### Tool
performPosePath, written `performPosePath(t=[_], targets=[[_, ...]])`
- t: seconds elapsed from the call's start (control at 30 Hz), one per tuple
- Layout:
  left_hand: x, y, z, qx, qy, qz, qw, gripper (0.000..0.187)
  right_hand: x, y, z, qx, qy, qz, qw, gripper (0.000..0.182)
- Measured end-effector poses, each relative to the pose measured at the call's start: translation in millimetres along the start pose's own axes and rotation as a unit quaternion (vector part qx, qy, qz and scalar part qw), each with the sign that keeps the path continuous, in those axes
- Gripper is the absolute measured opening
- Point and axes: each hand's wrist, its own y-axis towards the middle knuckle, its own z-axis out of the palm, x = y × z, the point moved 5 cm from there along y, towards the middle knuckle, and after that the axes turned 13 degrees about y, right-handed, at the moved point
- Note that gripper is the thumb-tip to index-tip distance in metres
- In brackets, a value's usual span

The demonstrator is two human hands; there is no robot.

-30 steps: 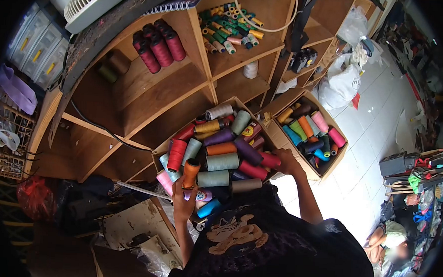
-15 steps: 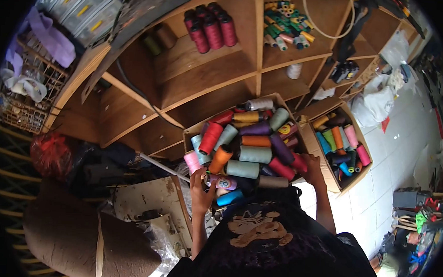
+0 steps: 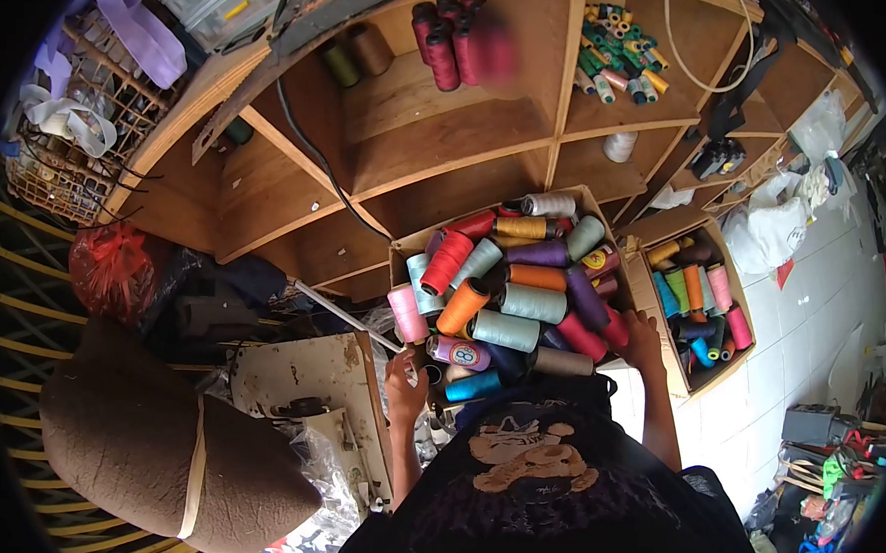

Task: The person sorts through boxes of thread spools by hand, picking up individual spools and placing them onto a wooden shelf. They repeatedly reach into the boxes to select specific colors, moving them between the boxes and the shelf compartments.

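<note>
A cardboard box (image 3: 395, 266) packed with thread spools stands in front of me. My left hand (image 3: 405, 387) is at its near left side, thumb and forefinger bent with a gap between them. Close to it are a lilac spool (image 3: 459, 353) with a round label and a pink spool (image 3: 407, 313). My right hand (image 3: 644, 343) grips the right side of the box beside a magenta spool (image 3: 615, 328); some of its fingers are hidden. Orange (image 3: 462, 307), red (image 3: 448, 262) and pale blue (image 3: 505, 330) spools lie among the rest.
A second box (image 3: 700, 385) of spools stands to the right on the tiled floor (image 3: 759, 363). Behind is a wooden shelf (image 3: 449, 167) with dark red spools (image 3: 441, 56) and small spools (image 3: 620, 50). A brown padded form (image 3: 154, 442) is at left.
My left hand has drawn back from the lilac spool to the left side of the box. My right hand stays at the right side. The whole view has shifted slightly.
</note>
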Motion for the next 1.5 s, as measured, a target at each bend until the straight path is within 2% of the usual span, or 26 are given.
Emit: performPosePath(t=[0.13, 0.23, 0.33, 0.43, 0.47, 0.57, 0.6, 0.7, 0.8, 0.9, 1.0, 1.1, 1.13, 1.23, 1.27, 1.37, 1.4, 1.43, 1.5], targets=[[-5, 30, -14, -0.083, 0.008, -0.025, 0.996, 0.044, -3, -2, 4, -0.013, -0.007, -0.009, 1.0, 0.06], [-4, 67, -20, -0.098, 0.054, 0.075, 0.991, 0.057, -3, -3, 3, -0.007, 0.008, -0.01, 1.0, 0.063], [-13, 98, -17, -0.088, 0.139, 0.138, 0.977, 0.077, 2, -3, -5, 0.016, 0.016, 0.001, 1.0, 0.062], [-10, 113, -2, 0.099, 0.134, 0.041, 0.985, 0.094, 5, -3, -13, 0.039, 0.028, 0.028, 0.998, 0.06], [-11, 117, -1, 0.069, 0.113, 0.069, 0.989, 0.099, 4, -3, -14, 0.045, 0.031, 0.035, 0.998, 0.06], [-6, 113, 1, 0.04, 0.136, 0.077, 0.987, 0.092, 4, -6, -15, 0.043, 0.047, 0.037, 0.997, 0.06], [-4, 111, 2, -0.016, 0.159, 0.119, 0.98, 0.082, 5, -7, -16, 0.039, 0.052, 0.035, 0.997, 0.06], [7, 104, 1, -0.011, 0.129, 0.096, 0.987, 0.075, 11, -8, -19, 0.04, 0.057, 0.037, 0.997, 0.06], [19, 88, 5, 0.05, 0.129, 0.079, 0.987, 0.064, 29, -6, -28, 0.017, 0.06, 0.024, 0.998, 0.059], [11, 74, -4, 0.067, 0.118, 0.092, 0.986, 0.054, 56, -2, -43, -0.008, 0.05, -0.028, 0.998, 0.055], [10, 71, -10, 0.098, 0.124, 0.112, 0.981, 0.05, 94, 10, -49, 0.0, 0.109, -0.127, 0.986, 0.049], [9, 78, -14, 0.111, 0.079, 0.091, 0.987, 0.048, 174, 12, -60, -0.044, 0.141, -0.31, 0.939, 0.047], [20, 84, -5, 0.153, 0.068, 0.035, 0.985, 0.055, 203, 14, -58, -0.02, 0.152, -0.343, 0.927, 0.046], [15, 105, -6, 0.088, 0.034, -0.009, 0.995, 0.065, 266, 27, -27, 0.024, 0.158, -0.457, 0.875, 0.046], [15, 117, 3, 0.034, 0.004, 0.03, 0.999, 0.067, 286, 32, -15, 0.032, 0.151, -0.474, 0.867, 0.048], [34, 153, 44, 0.074, -0.187, -0.077, 0.977, 0.062, 315, 72, 48, 0.013, 0.081, -0.517, 0.852, 0.046], [-5, 146, 28, 0.105, -0.269, -0.074, 0.955, 0.059, 318, 85, 64, -0.001, 0.049, -0.529, 0.847, 0.044], [28, 160, 59, 0.108, -0.228, -0.007, 0.968, 0.06, 318, 94, 73, 0.063, 0.028, -0.492, 0.868, 0.043], [0, 147, 43, 0.083, -0.271, -0.045, 0.958, 0.059, 314, 110, 86, 0.189, -0.014, -0.406, 0.894, 0.04]])
